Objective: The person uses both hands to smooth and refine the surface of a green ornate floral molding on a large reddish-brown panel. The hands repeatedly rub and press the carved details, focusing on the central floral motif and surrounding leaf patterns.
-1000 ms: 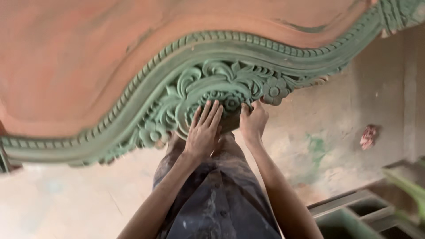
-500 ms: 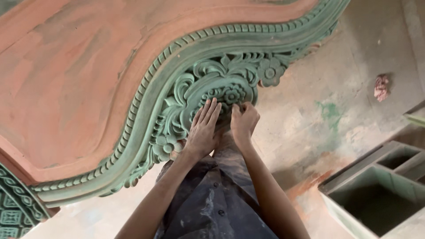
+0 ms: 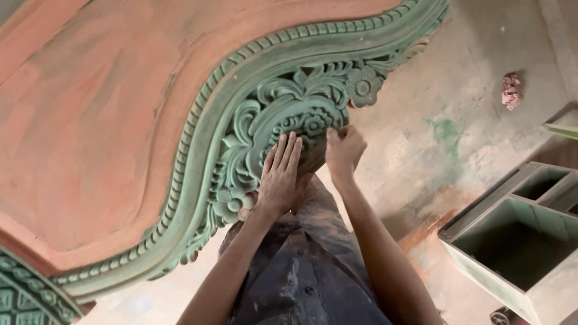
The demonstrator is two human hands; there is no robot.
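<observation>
A large carved wooden panel [image 3: 120,120] fills the upper left, its flat face reddish-brown and its curved edge carved with green scrolls and flowers [image 3: 283,114]. My left hand [image 3: 280,174] lies flat with fingers together on the carving's lower centre. My right hand [image 3: 343,149] is beside it, fingers curled and pinched against the carved rosette; whether it holds something small is hidden. My dusty dark clothing shows below.
A green-painted wooden box frame [image 3: 512,241] with open compartments stands at the lower right on the dusty concrete floor [image 3: 457,120]. A crumpled reddish rag [image 3: 511,90] lies at the far right. Another green carved piece [image 3: 24,301] shows at the bottom left corner.
The view has swung, so the panel and hands sit more to the right and the box frame has come further into view. Both hands stay on the carved centre.
</observation>
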